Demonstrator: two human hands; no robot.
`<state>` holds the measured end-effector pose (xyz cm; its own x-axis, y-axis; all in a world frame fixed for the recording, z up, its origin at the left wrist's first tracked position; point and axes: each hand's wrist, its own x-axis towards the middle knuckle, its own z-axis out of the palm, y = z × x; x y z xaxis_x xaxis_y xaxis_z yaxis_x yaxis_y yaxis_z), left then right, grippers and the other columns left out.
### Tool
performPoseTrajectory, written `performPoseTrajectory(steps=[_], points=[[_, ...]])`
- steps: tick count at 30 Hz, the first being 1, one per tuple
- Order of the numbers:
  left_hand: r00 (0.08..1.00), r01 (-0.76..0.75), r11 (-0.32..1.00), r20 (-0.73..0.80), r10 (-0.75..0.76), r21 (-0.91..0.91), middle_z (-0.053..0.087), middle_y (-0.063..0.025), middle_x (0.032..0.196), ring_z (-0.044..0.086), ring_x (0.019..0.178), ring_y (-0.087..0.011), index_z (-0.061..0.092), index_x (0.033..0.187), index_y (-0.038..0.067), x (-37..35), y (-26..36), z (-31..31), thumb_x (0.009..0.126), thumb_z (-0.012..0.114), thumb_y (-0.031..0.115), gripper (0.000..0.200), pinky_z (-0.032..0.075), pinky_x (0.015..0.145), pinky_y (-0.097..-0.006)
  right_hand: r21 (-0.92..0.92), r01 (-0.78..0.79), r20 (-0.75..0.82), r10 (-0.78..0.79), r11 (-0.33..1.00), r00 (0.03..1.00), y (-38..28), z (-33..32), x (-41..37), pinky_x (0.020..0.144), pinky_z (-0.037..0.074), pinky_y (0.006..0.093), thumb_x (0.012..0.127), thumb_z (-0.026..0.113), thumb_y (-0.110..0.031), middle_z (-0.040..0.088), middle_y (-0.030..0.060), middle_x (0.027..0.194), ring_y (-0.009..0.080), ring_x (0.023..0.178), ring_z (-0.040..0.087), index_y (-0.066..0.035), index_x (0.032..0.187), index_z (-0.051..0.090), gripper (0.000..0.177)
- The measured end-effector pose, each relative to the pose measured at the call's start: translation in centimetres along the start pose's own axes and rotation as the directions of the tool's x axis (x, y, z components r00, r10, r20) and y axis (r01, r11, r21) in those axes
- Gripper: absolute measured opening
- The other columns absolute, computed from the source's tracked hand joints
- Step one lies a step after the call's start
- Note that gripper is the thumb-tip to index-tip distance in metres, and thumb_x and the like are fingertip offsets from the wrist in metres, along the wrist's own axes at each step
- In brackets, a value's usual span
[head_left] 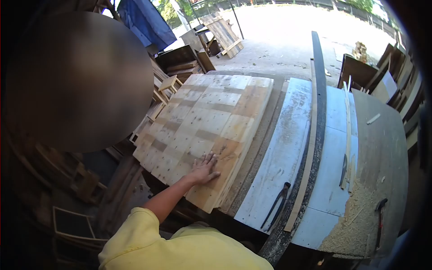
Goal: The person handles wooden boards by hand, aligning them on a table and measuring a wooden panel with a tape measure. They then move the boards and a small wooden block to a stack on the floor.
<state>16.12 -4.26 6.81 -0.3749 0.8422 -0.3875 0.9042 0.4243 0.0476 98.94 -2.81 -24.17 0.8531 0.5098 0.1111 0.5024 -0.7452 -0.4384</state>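
Observation:
One hand (204, 170) lies flat with its fingers spread on a wide panel of joined wooden boards (193, 117), near the panel's front right edge. By the yellow sleeve and arm at the lower left, it is my left hand. Light and brown patches and small dark marks cover the panel, which rests on the worktable. My right hand does not show. To the right of the panel, black-handled pincers (276, 206) lie on a whitish-blue board (283, 144).
A long dark bar (319, 99) and a thin wooden strip (303, 184) run lengthwise over the table. Sawdust (351, 225) and a hammer (380, 222) lie at the right. Stacked boards (391, 81) stand beyond. A blurred round shape covers the upper left.

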Motion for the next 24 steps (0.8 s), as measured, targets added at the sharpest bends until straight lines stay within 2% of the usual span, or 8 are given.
performPoseTrajectory(steps=[11,15,16,17,18,19,21,24], points=[[0.895,-0.354,0.890,-0.379,0.233,-0.287,0.026,-0.0106,0.155,0.020,0.144,-0.0326,0.044,0.141,0.013,-6.5,-10.8,2.9,0.092,0.053,0.049,0.061,0.014,0.114,-0.0580,0.145,0.329,-0.182,-0.301,0.933,0.936,-11.7,-12.0,-12.8,0.073,0.050,0.0333,0.093,0.059,-0.019,0.060,0.0124,0.119,0.0259,0.102,0.061,-0.001,0.123,0.056,0.035],[0.617,-0.421,0.820,-0.785,-0.053,-0.387,0.059,-0.0129,0.122,0.050,0.118,-0.0321,0.064,0.112,0.008,-10.7,-21.8,4.5,0.086,0.066,0.024,0.030,0.039,0.100,-0.0431,0.368,0.693,-0.230,-0.661,0.620,0.714,-17.6,-6.0,-15.3,0.073,0.051,0.0332,0.093,0.059,-0.018,0.060,0.0123,0.119,0.0260,0.102,0.061,-0.001,0.123,0.056,0.035],[0.562,-0.443,0.794,-0.819,-0.115,-0.416,0.064,-0.0132,0.111,0.058,0.108,-0.0311,0.066,0.104,0.006,-11.7,-24.7,5.1,0.086,0.067,0.022,0.024,0.045,0.093,-0.0411,0.703,0.302,0.100,-0.510,0.644,0.855,-24.9,-12.1,-25.4,0.066,0.051,0.0306,0.093,0.060,-0.014,0.056,0.0124,0.123,0.0257,0.098,0.062,0.000,0.124,0.053,0.035],[0.582,-0.354,0.766,-0.767,-0.269,-0.537,0.064,-0.0128,0.098,0.061,0.094,-0.0284,0.065,0.096,0.005,-13.2,-26.6,5.7,0.087,0.066,0.022,0.019,0.047,0.082,-0.0392,0.717,0.289,0.140,-0.537,0.634,0.832,-29.2,-14.8,-32.3,0.074,0.050,0.0300,0.092,0.061,-0.014,0.052,0.0124,0.126,0.0230,0.103,0.059,0.000,0.125,0.053,0.037],[0.586,-0.266,0.718,-0.700,-0.409,-0.643,0.065,-0.0124,0.084,0.063,0.079,-0.0258,0.065,0.087,0.003,-14.5,-28.4,6.0,0.089,0.065,0.022,0.019,0.049,0.072,-0.0372,0.681,0.620,-0.123,-0.774,0.390,0.621,-29.9,-10.6,-33.7,0.083,0.048,0.0306,0.092,0.062,-0.012,0.049,0.0120,0.128,0.0209,0.110,0.055,-0.001,0.126,0.053,0.037],[0.592,-0.268,0.715,-0.696,-0.406,-0.646,0.065,-0.0124,0.084,0.063,0.079,-0.0258,0.065,0.087,0.003,-15.6,-30.4,6.7,0.089,0.065,0.022,0.019,0.049,0.072,-0.0372,0.839,0.418,0.047,-0.811,0.349,0.583,-33.6,-14.0,-41.4,0.091,0.044,0.0319,0.091,0.063,-0.011,0.047,0.0118,0.131,0.0216,0.115,0.051,-0.002,0.125,0.053,0.037],[0.661,-0.170,0.584,-0.531,-0.530,-0.794,0.061,-0.0107,0.071,0.061,0.066,-0.0209,0.061,0.080,0.003,-17.3,-33.5,8.2,0.093,0.062,0.026,0.026,0.046,0.061,-0.0348,0.617,0.695,0.165,-0.924,0.369,0.345,-38.5,-21.1,-53.1,0.100,0.041,0.0398,0.085,0.071,-0.018,0.040,0.0144,0.143,0.0308,0.129,0.042,-0.004,0.126,0.055,0.046],[0.684,-0.076,0.491,-0.404,-0.607,-0.868,0.060,-0.0120,0.068,0.061,0.066,-0.0261,0.060,0.083,0.001,-19.9,-35.2,9.6,0.096,0.058,0.024,0.026,0.046,0.063,-0.0371,0.655,0.755,0.129,-0.988,0.017,-0.089,-40.3,-23.0,-62.1,0.111,0.026,0.0485,0.075,0.078,-0.033,0.035,0.0141,0.149,0.0336,0.138,0.031,-0.009,0.127,0.056,0.062]])
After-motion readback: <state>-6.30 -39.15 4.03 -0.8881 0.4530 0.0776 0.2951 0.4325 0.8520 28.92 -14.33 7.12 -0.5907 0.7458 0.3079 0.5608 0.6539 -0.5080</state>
